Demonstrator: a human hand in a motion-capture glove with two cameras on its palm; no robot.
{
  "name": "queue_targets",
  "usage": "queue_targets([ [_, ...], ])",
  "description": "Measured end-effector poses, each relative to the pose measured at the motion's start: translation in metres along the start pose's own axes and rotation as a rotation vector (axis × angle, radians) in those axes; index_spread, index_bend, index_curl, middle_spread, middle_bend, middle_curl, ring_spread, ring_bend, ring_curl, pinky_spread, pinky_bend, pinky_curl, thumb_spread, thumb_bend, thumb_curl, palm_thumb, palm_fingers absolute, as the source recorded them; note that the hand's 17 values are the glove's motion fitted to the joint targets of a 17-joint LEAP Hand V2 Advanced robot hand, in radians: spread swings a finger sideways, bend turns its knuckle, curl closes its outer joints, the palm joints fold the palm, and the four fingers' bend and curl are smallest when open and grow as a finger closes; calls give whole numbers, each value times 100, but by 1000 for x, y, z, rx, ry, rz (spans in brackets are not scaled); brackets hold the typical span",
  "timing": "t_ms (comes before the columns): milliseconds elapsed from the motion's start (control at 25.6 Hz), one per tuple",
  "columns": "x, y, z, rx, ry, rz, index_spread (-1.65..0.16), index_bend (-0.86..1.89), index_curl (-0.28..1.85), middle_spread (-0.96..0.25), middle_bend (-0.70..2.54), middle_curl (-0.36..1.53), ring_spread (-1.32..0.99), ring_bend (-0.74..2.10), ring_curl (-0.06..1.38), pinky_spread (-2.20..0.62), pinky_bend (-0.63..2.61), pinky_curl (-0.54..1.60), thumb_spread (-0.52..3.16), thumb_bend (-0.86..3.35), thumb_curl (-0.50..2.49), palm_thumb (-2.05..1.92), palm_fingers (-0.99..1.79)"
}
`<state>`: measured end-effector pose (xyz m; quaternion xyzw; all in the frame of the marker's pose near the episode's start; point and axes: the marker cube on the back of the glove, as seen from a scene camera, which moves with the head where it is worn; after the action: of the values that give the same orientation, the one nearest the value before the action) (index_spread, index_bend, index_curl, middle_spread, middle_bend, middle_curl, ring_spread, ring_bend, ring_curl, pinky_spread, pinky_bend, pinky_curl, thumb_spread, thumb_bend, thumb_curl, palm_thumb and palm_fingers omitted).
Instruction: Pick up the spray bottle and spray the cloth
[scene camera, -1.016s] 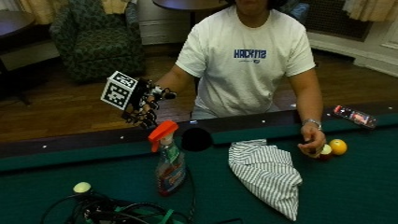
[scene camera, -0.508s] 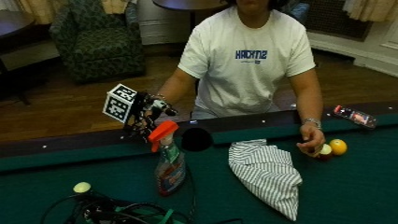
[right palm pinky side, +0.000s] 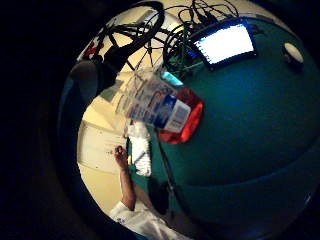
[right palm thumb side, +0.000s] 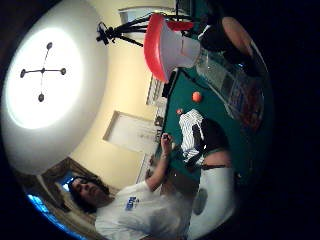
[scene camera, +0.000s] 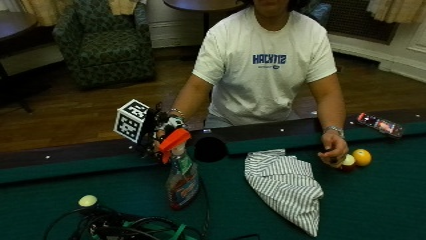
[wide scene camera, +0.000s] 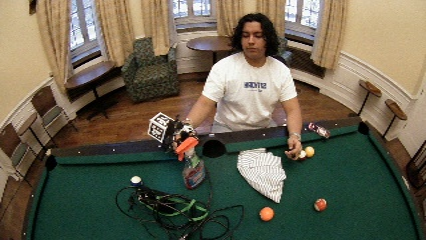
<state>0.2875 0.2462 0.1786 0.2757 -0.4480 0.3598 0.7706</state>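
Observation:
A clear spray bottle (scene camera: 181, 182) with an orange trigger head stands upright on the green pool table (scene camera: 373, 205), near the rail. My gloved right hand (scene camera: 158, 134) is right against the back of the orange head, at the bottle's neck. In the thumb side palm view the orange head (right palm thumb side: 172, 45) is very close. The little finger side palm view looks down the labelled bottle body (right palm pinky side: 160, 107) to the felt. The striped cloth (scene camera: 286, 187) lies crumpled on the felt to the right of the bottle, apart from it. How my hand stands around the neck is hidden.
The bare left hand (scene camera: 333, 150) rests on balls beside a yellow ball (scene camera: 362, 157). A side pocket (scene camera: 210, 148) opens between bottle and cloth. A white ball (scene camera: 87, 200) and tangled cables (scene camera: 133, 227) lie at the front left. Two balls (wide scene camera: 266, 213) sit further out.
My right hand has come down from above the rail to the bottle's orange head. The bottle, the cloth and the left hand have stayed where they were.

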Motion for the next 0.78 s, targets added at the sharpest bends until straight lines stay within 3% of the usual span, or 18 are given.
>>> queue_targets([
  [313,4,-16,11,81,18,44,-37,8,23,-23,24,38,-21,47,36,-11,42,38,94,-1,43,99,105],
  [547,1,-22,21,67,-33,34,-33,22,31,-24,30,44,-23,50,40,-22,45,42,76,-2,49,104,129],
  [782,2,-20,29,51,-89,0,-32,40,40,-26,41,51,-24,61,47,-19,53,48,55,4,58,115,134],
])
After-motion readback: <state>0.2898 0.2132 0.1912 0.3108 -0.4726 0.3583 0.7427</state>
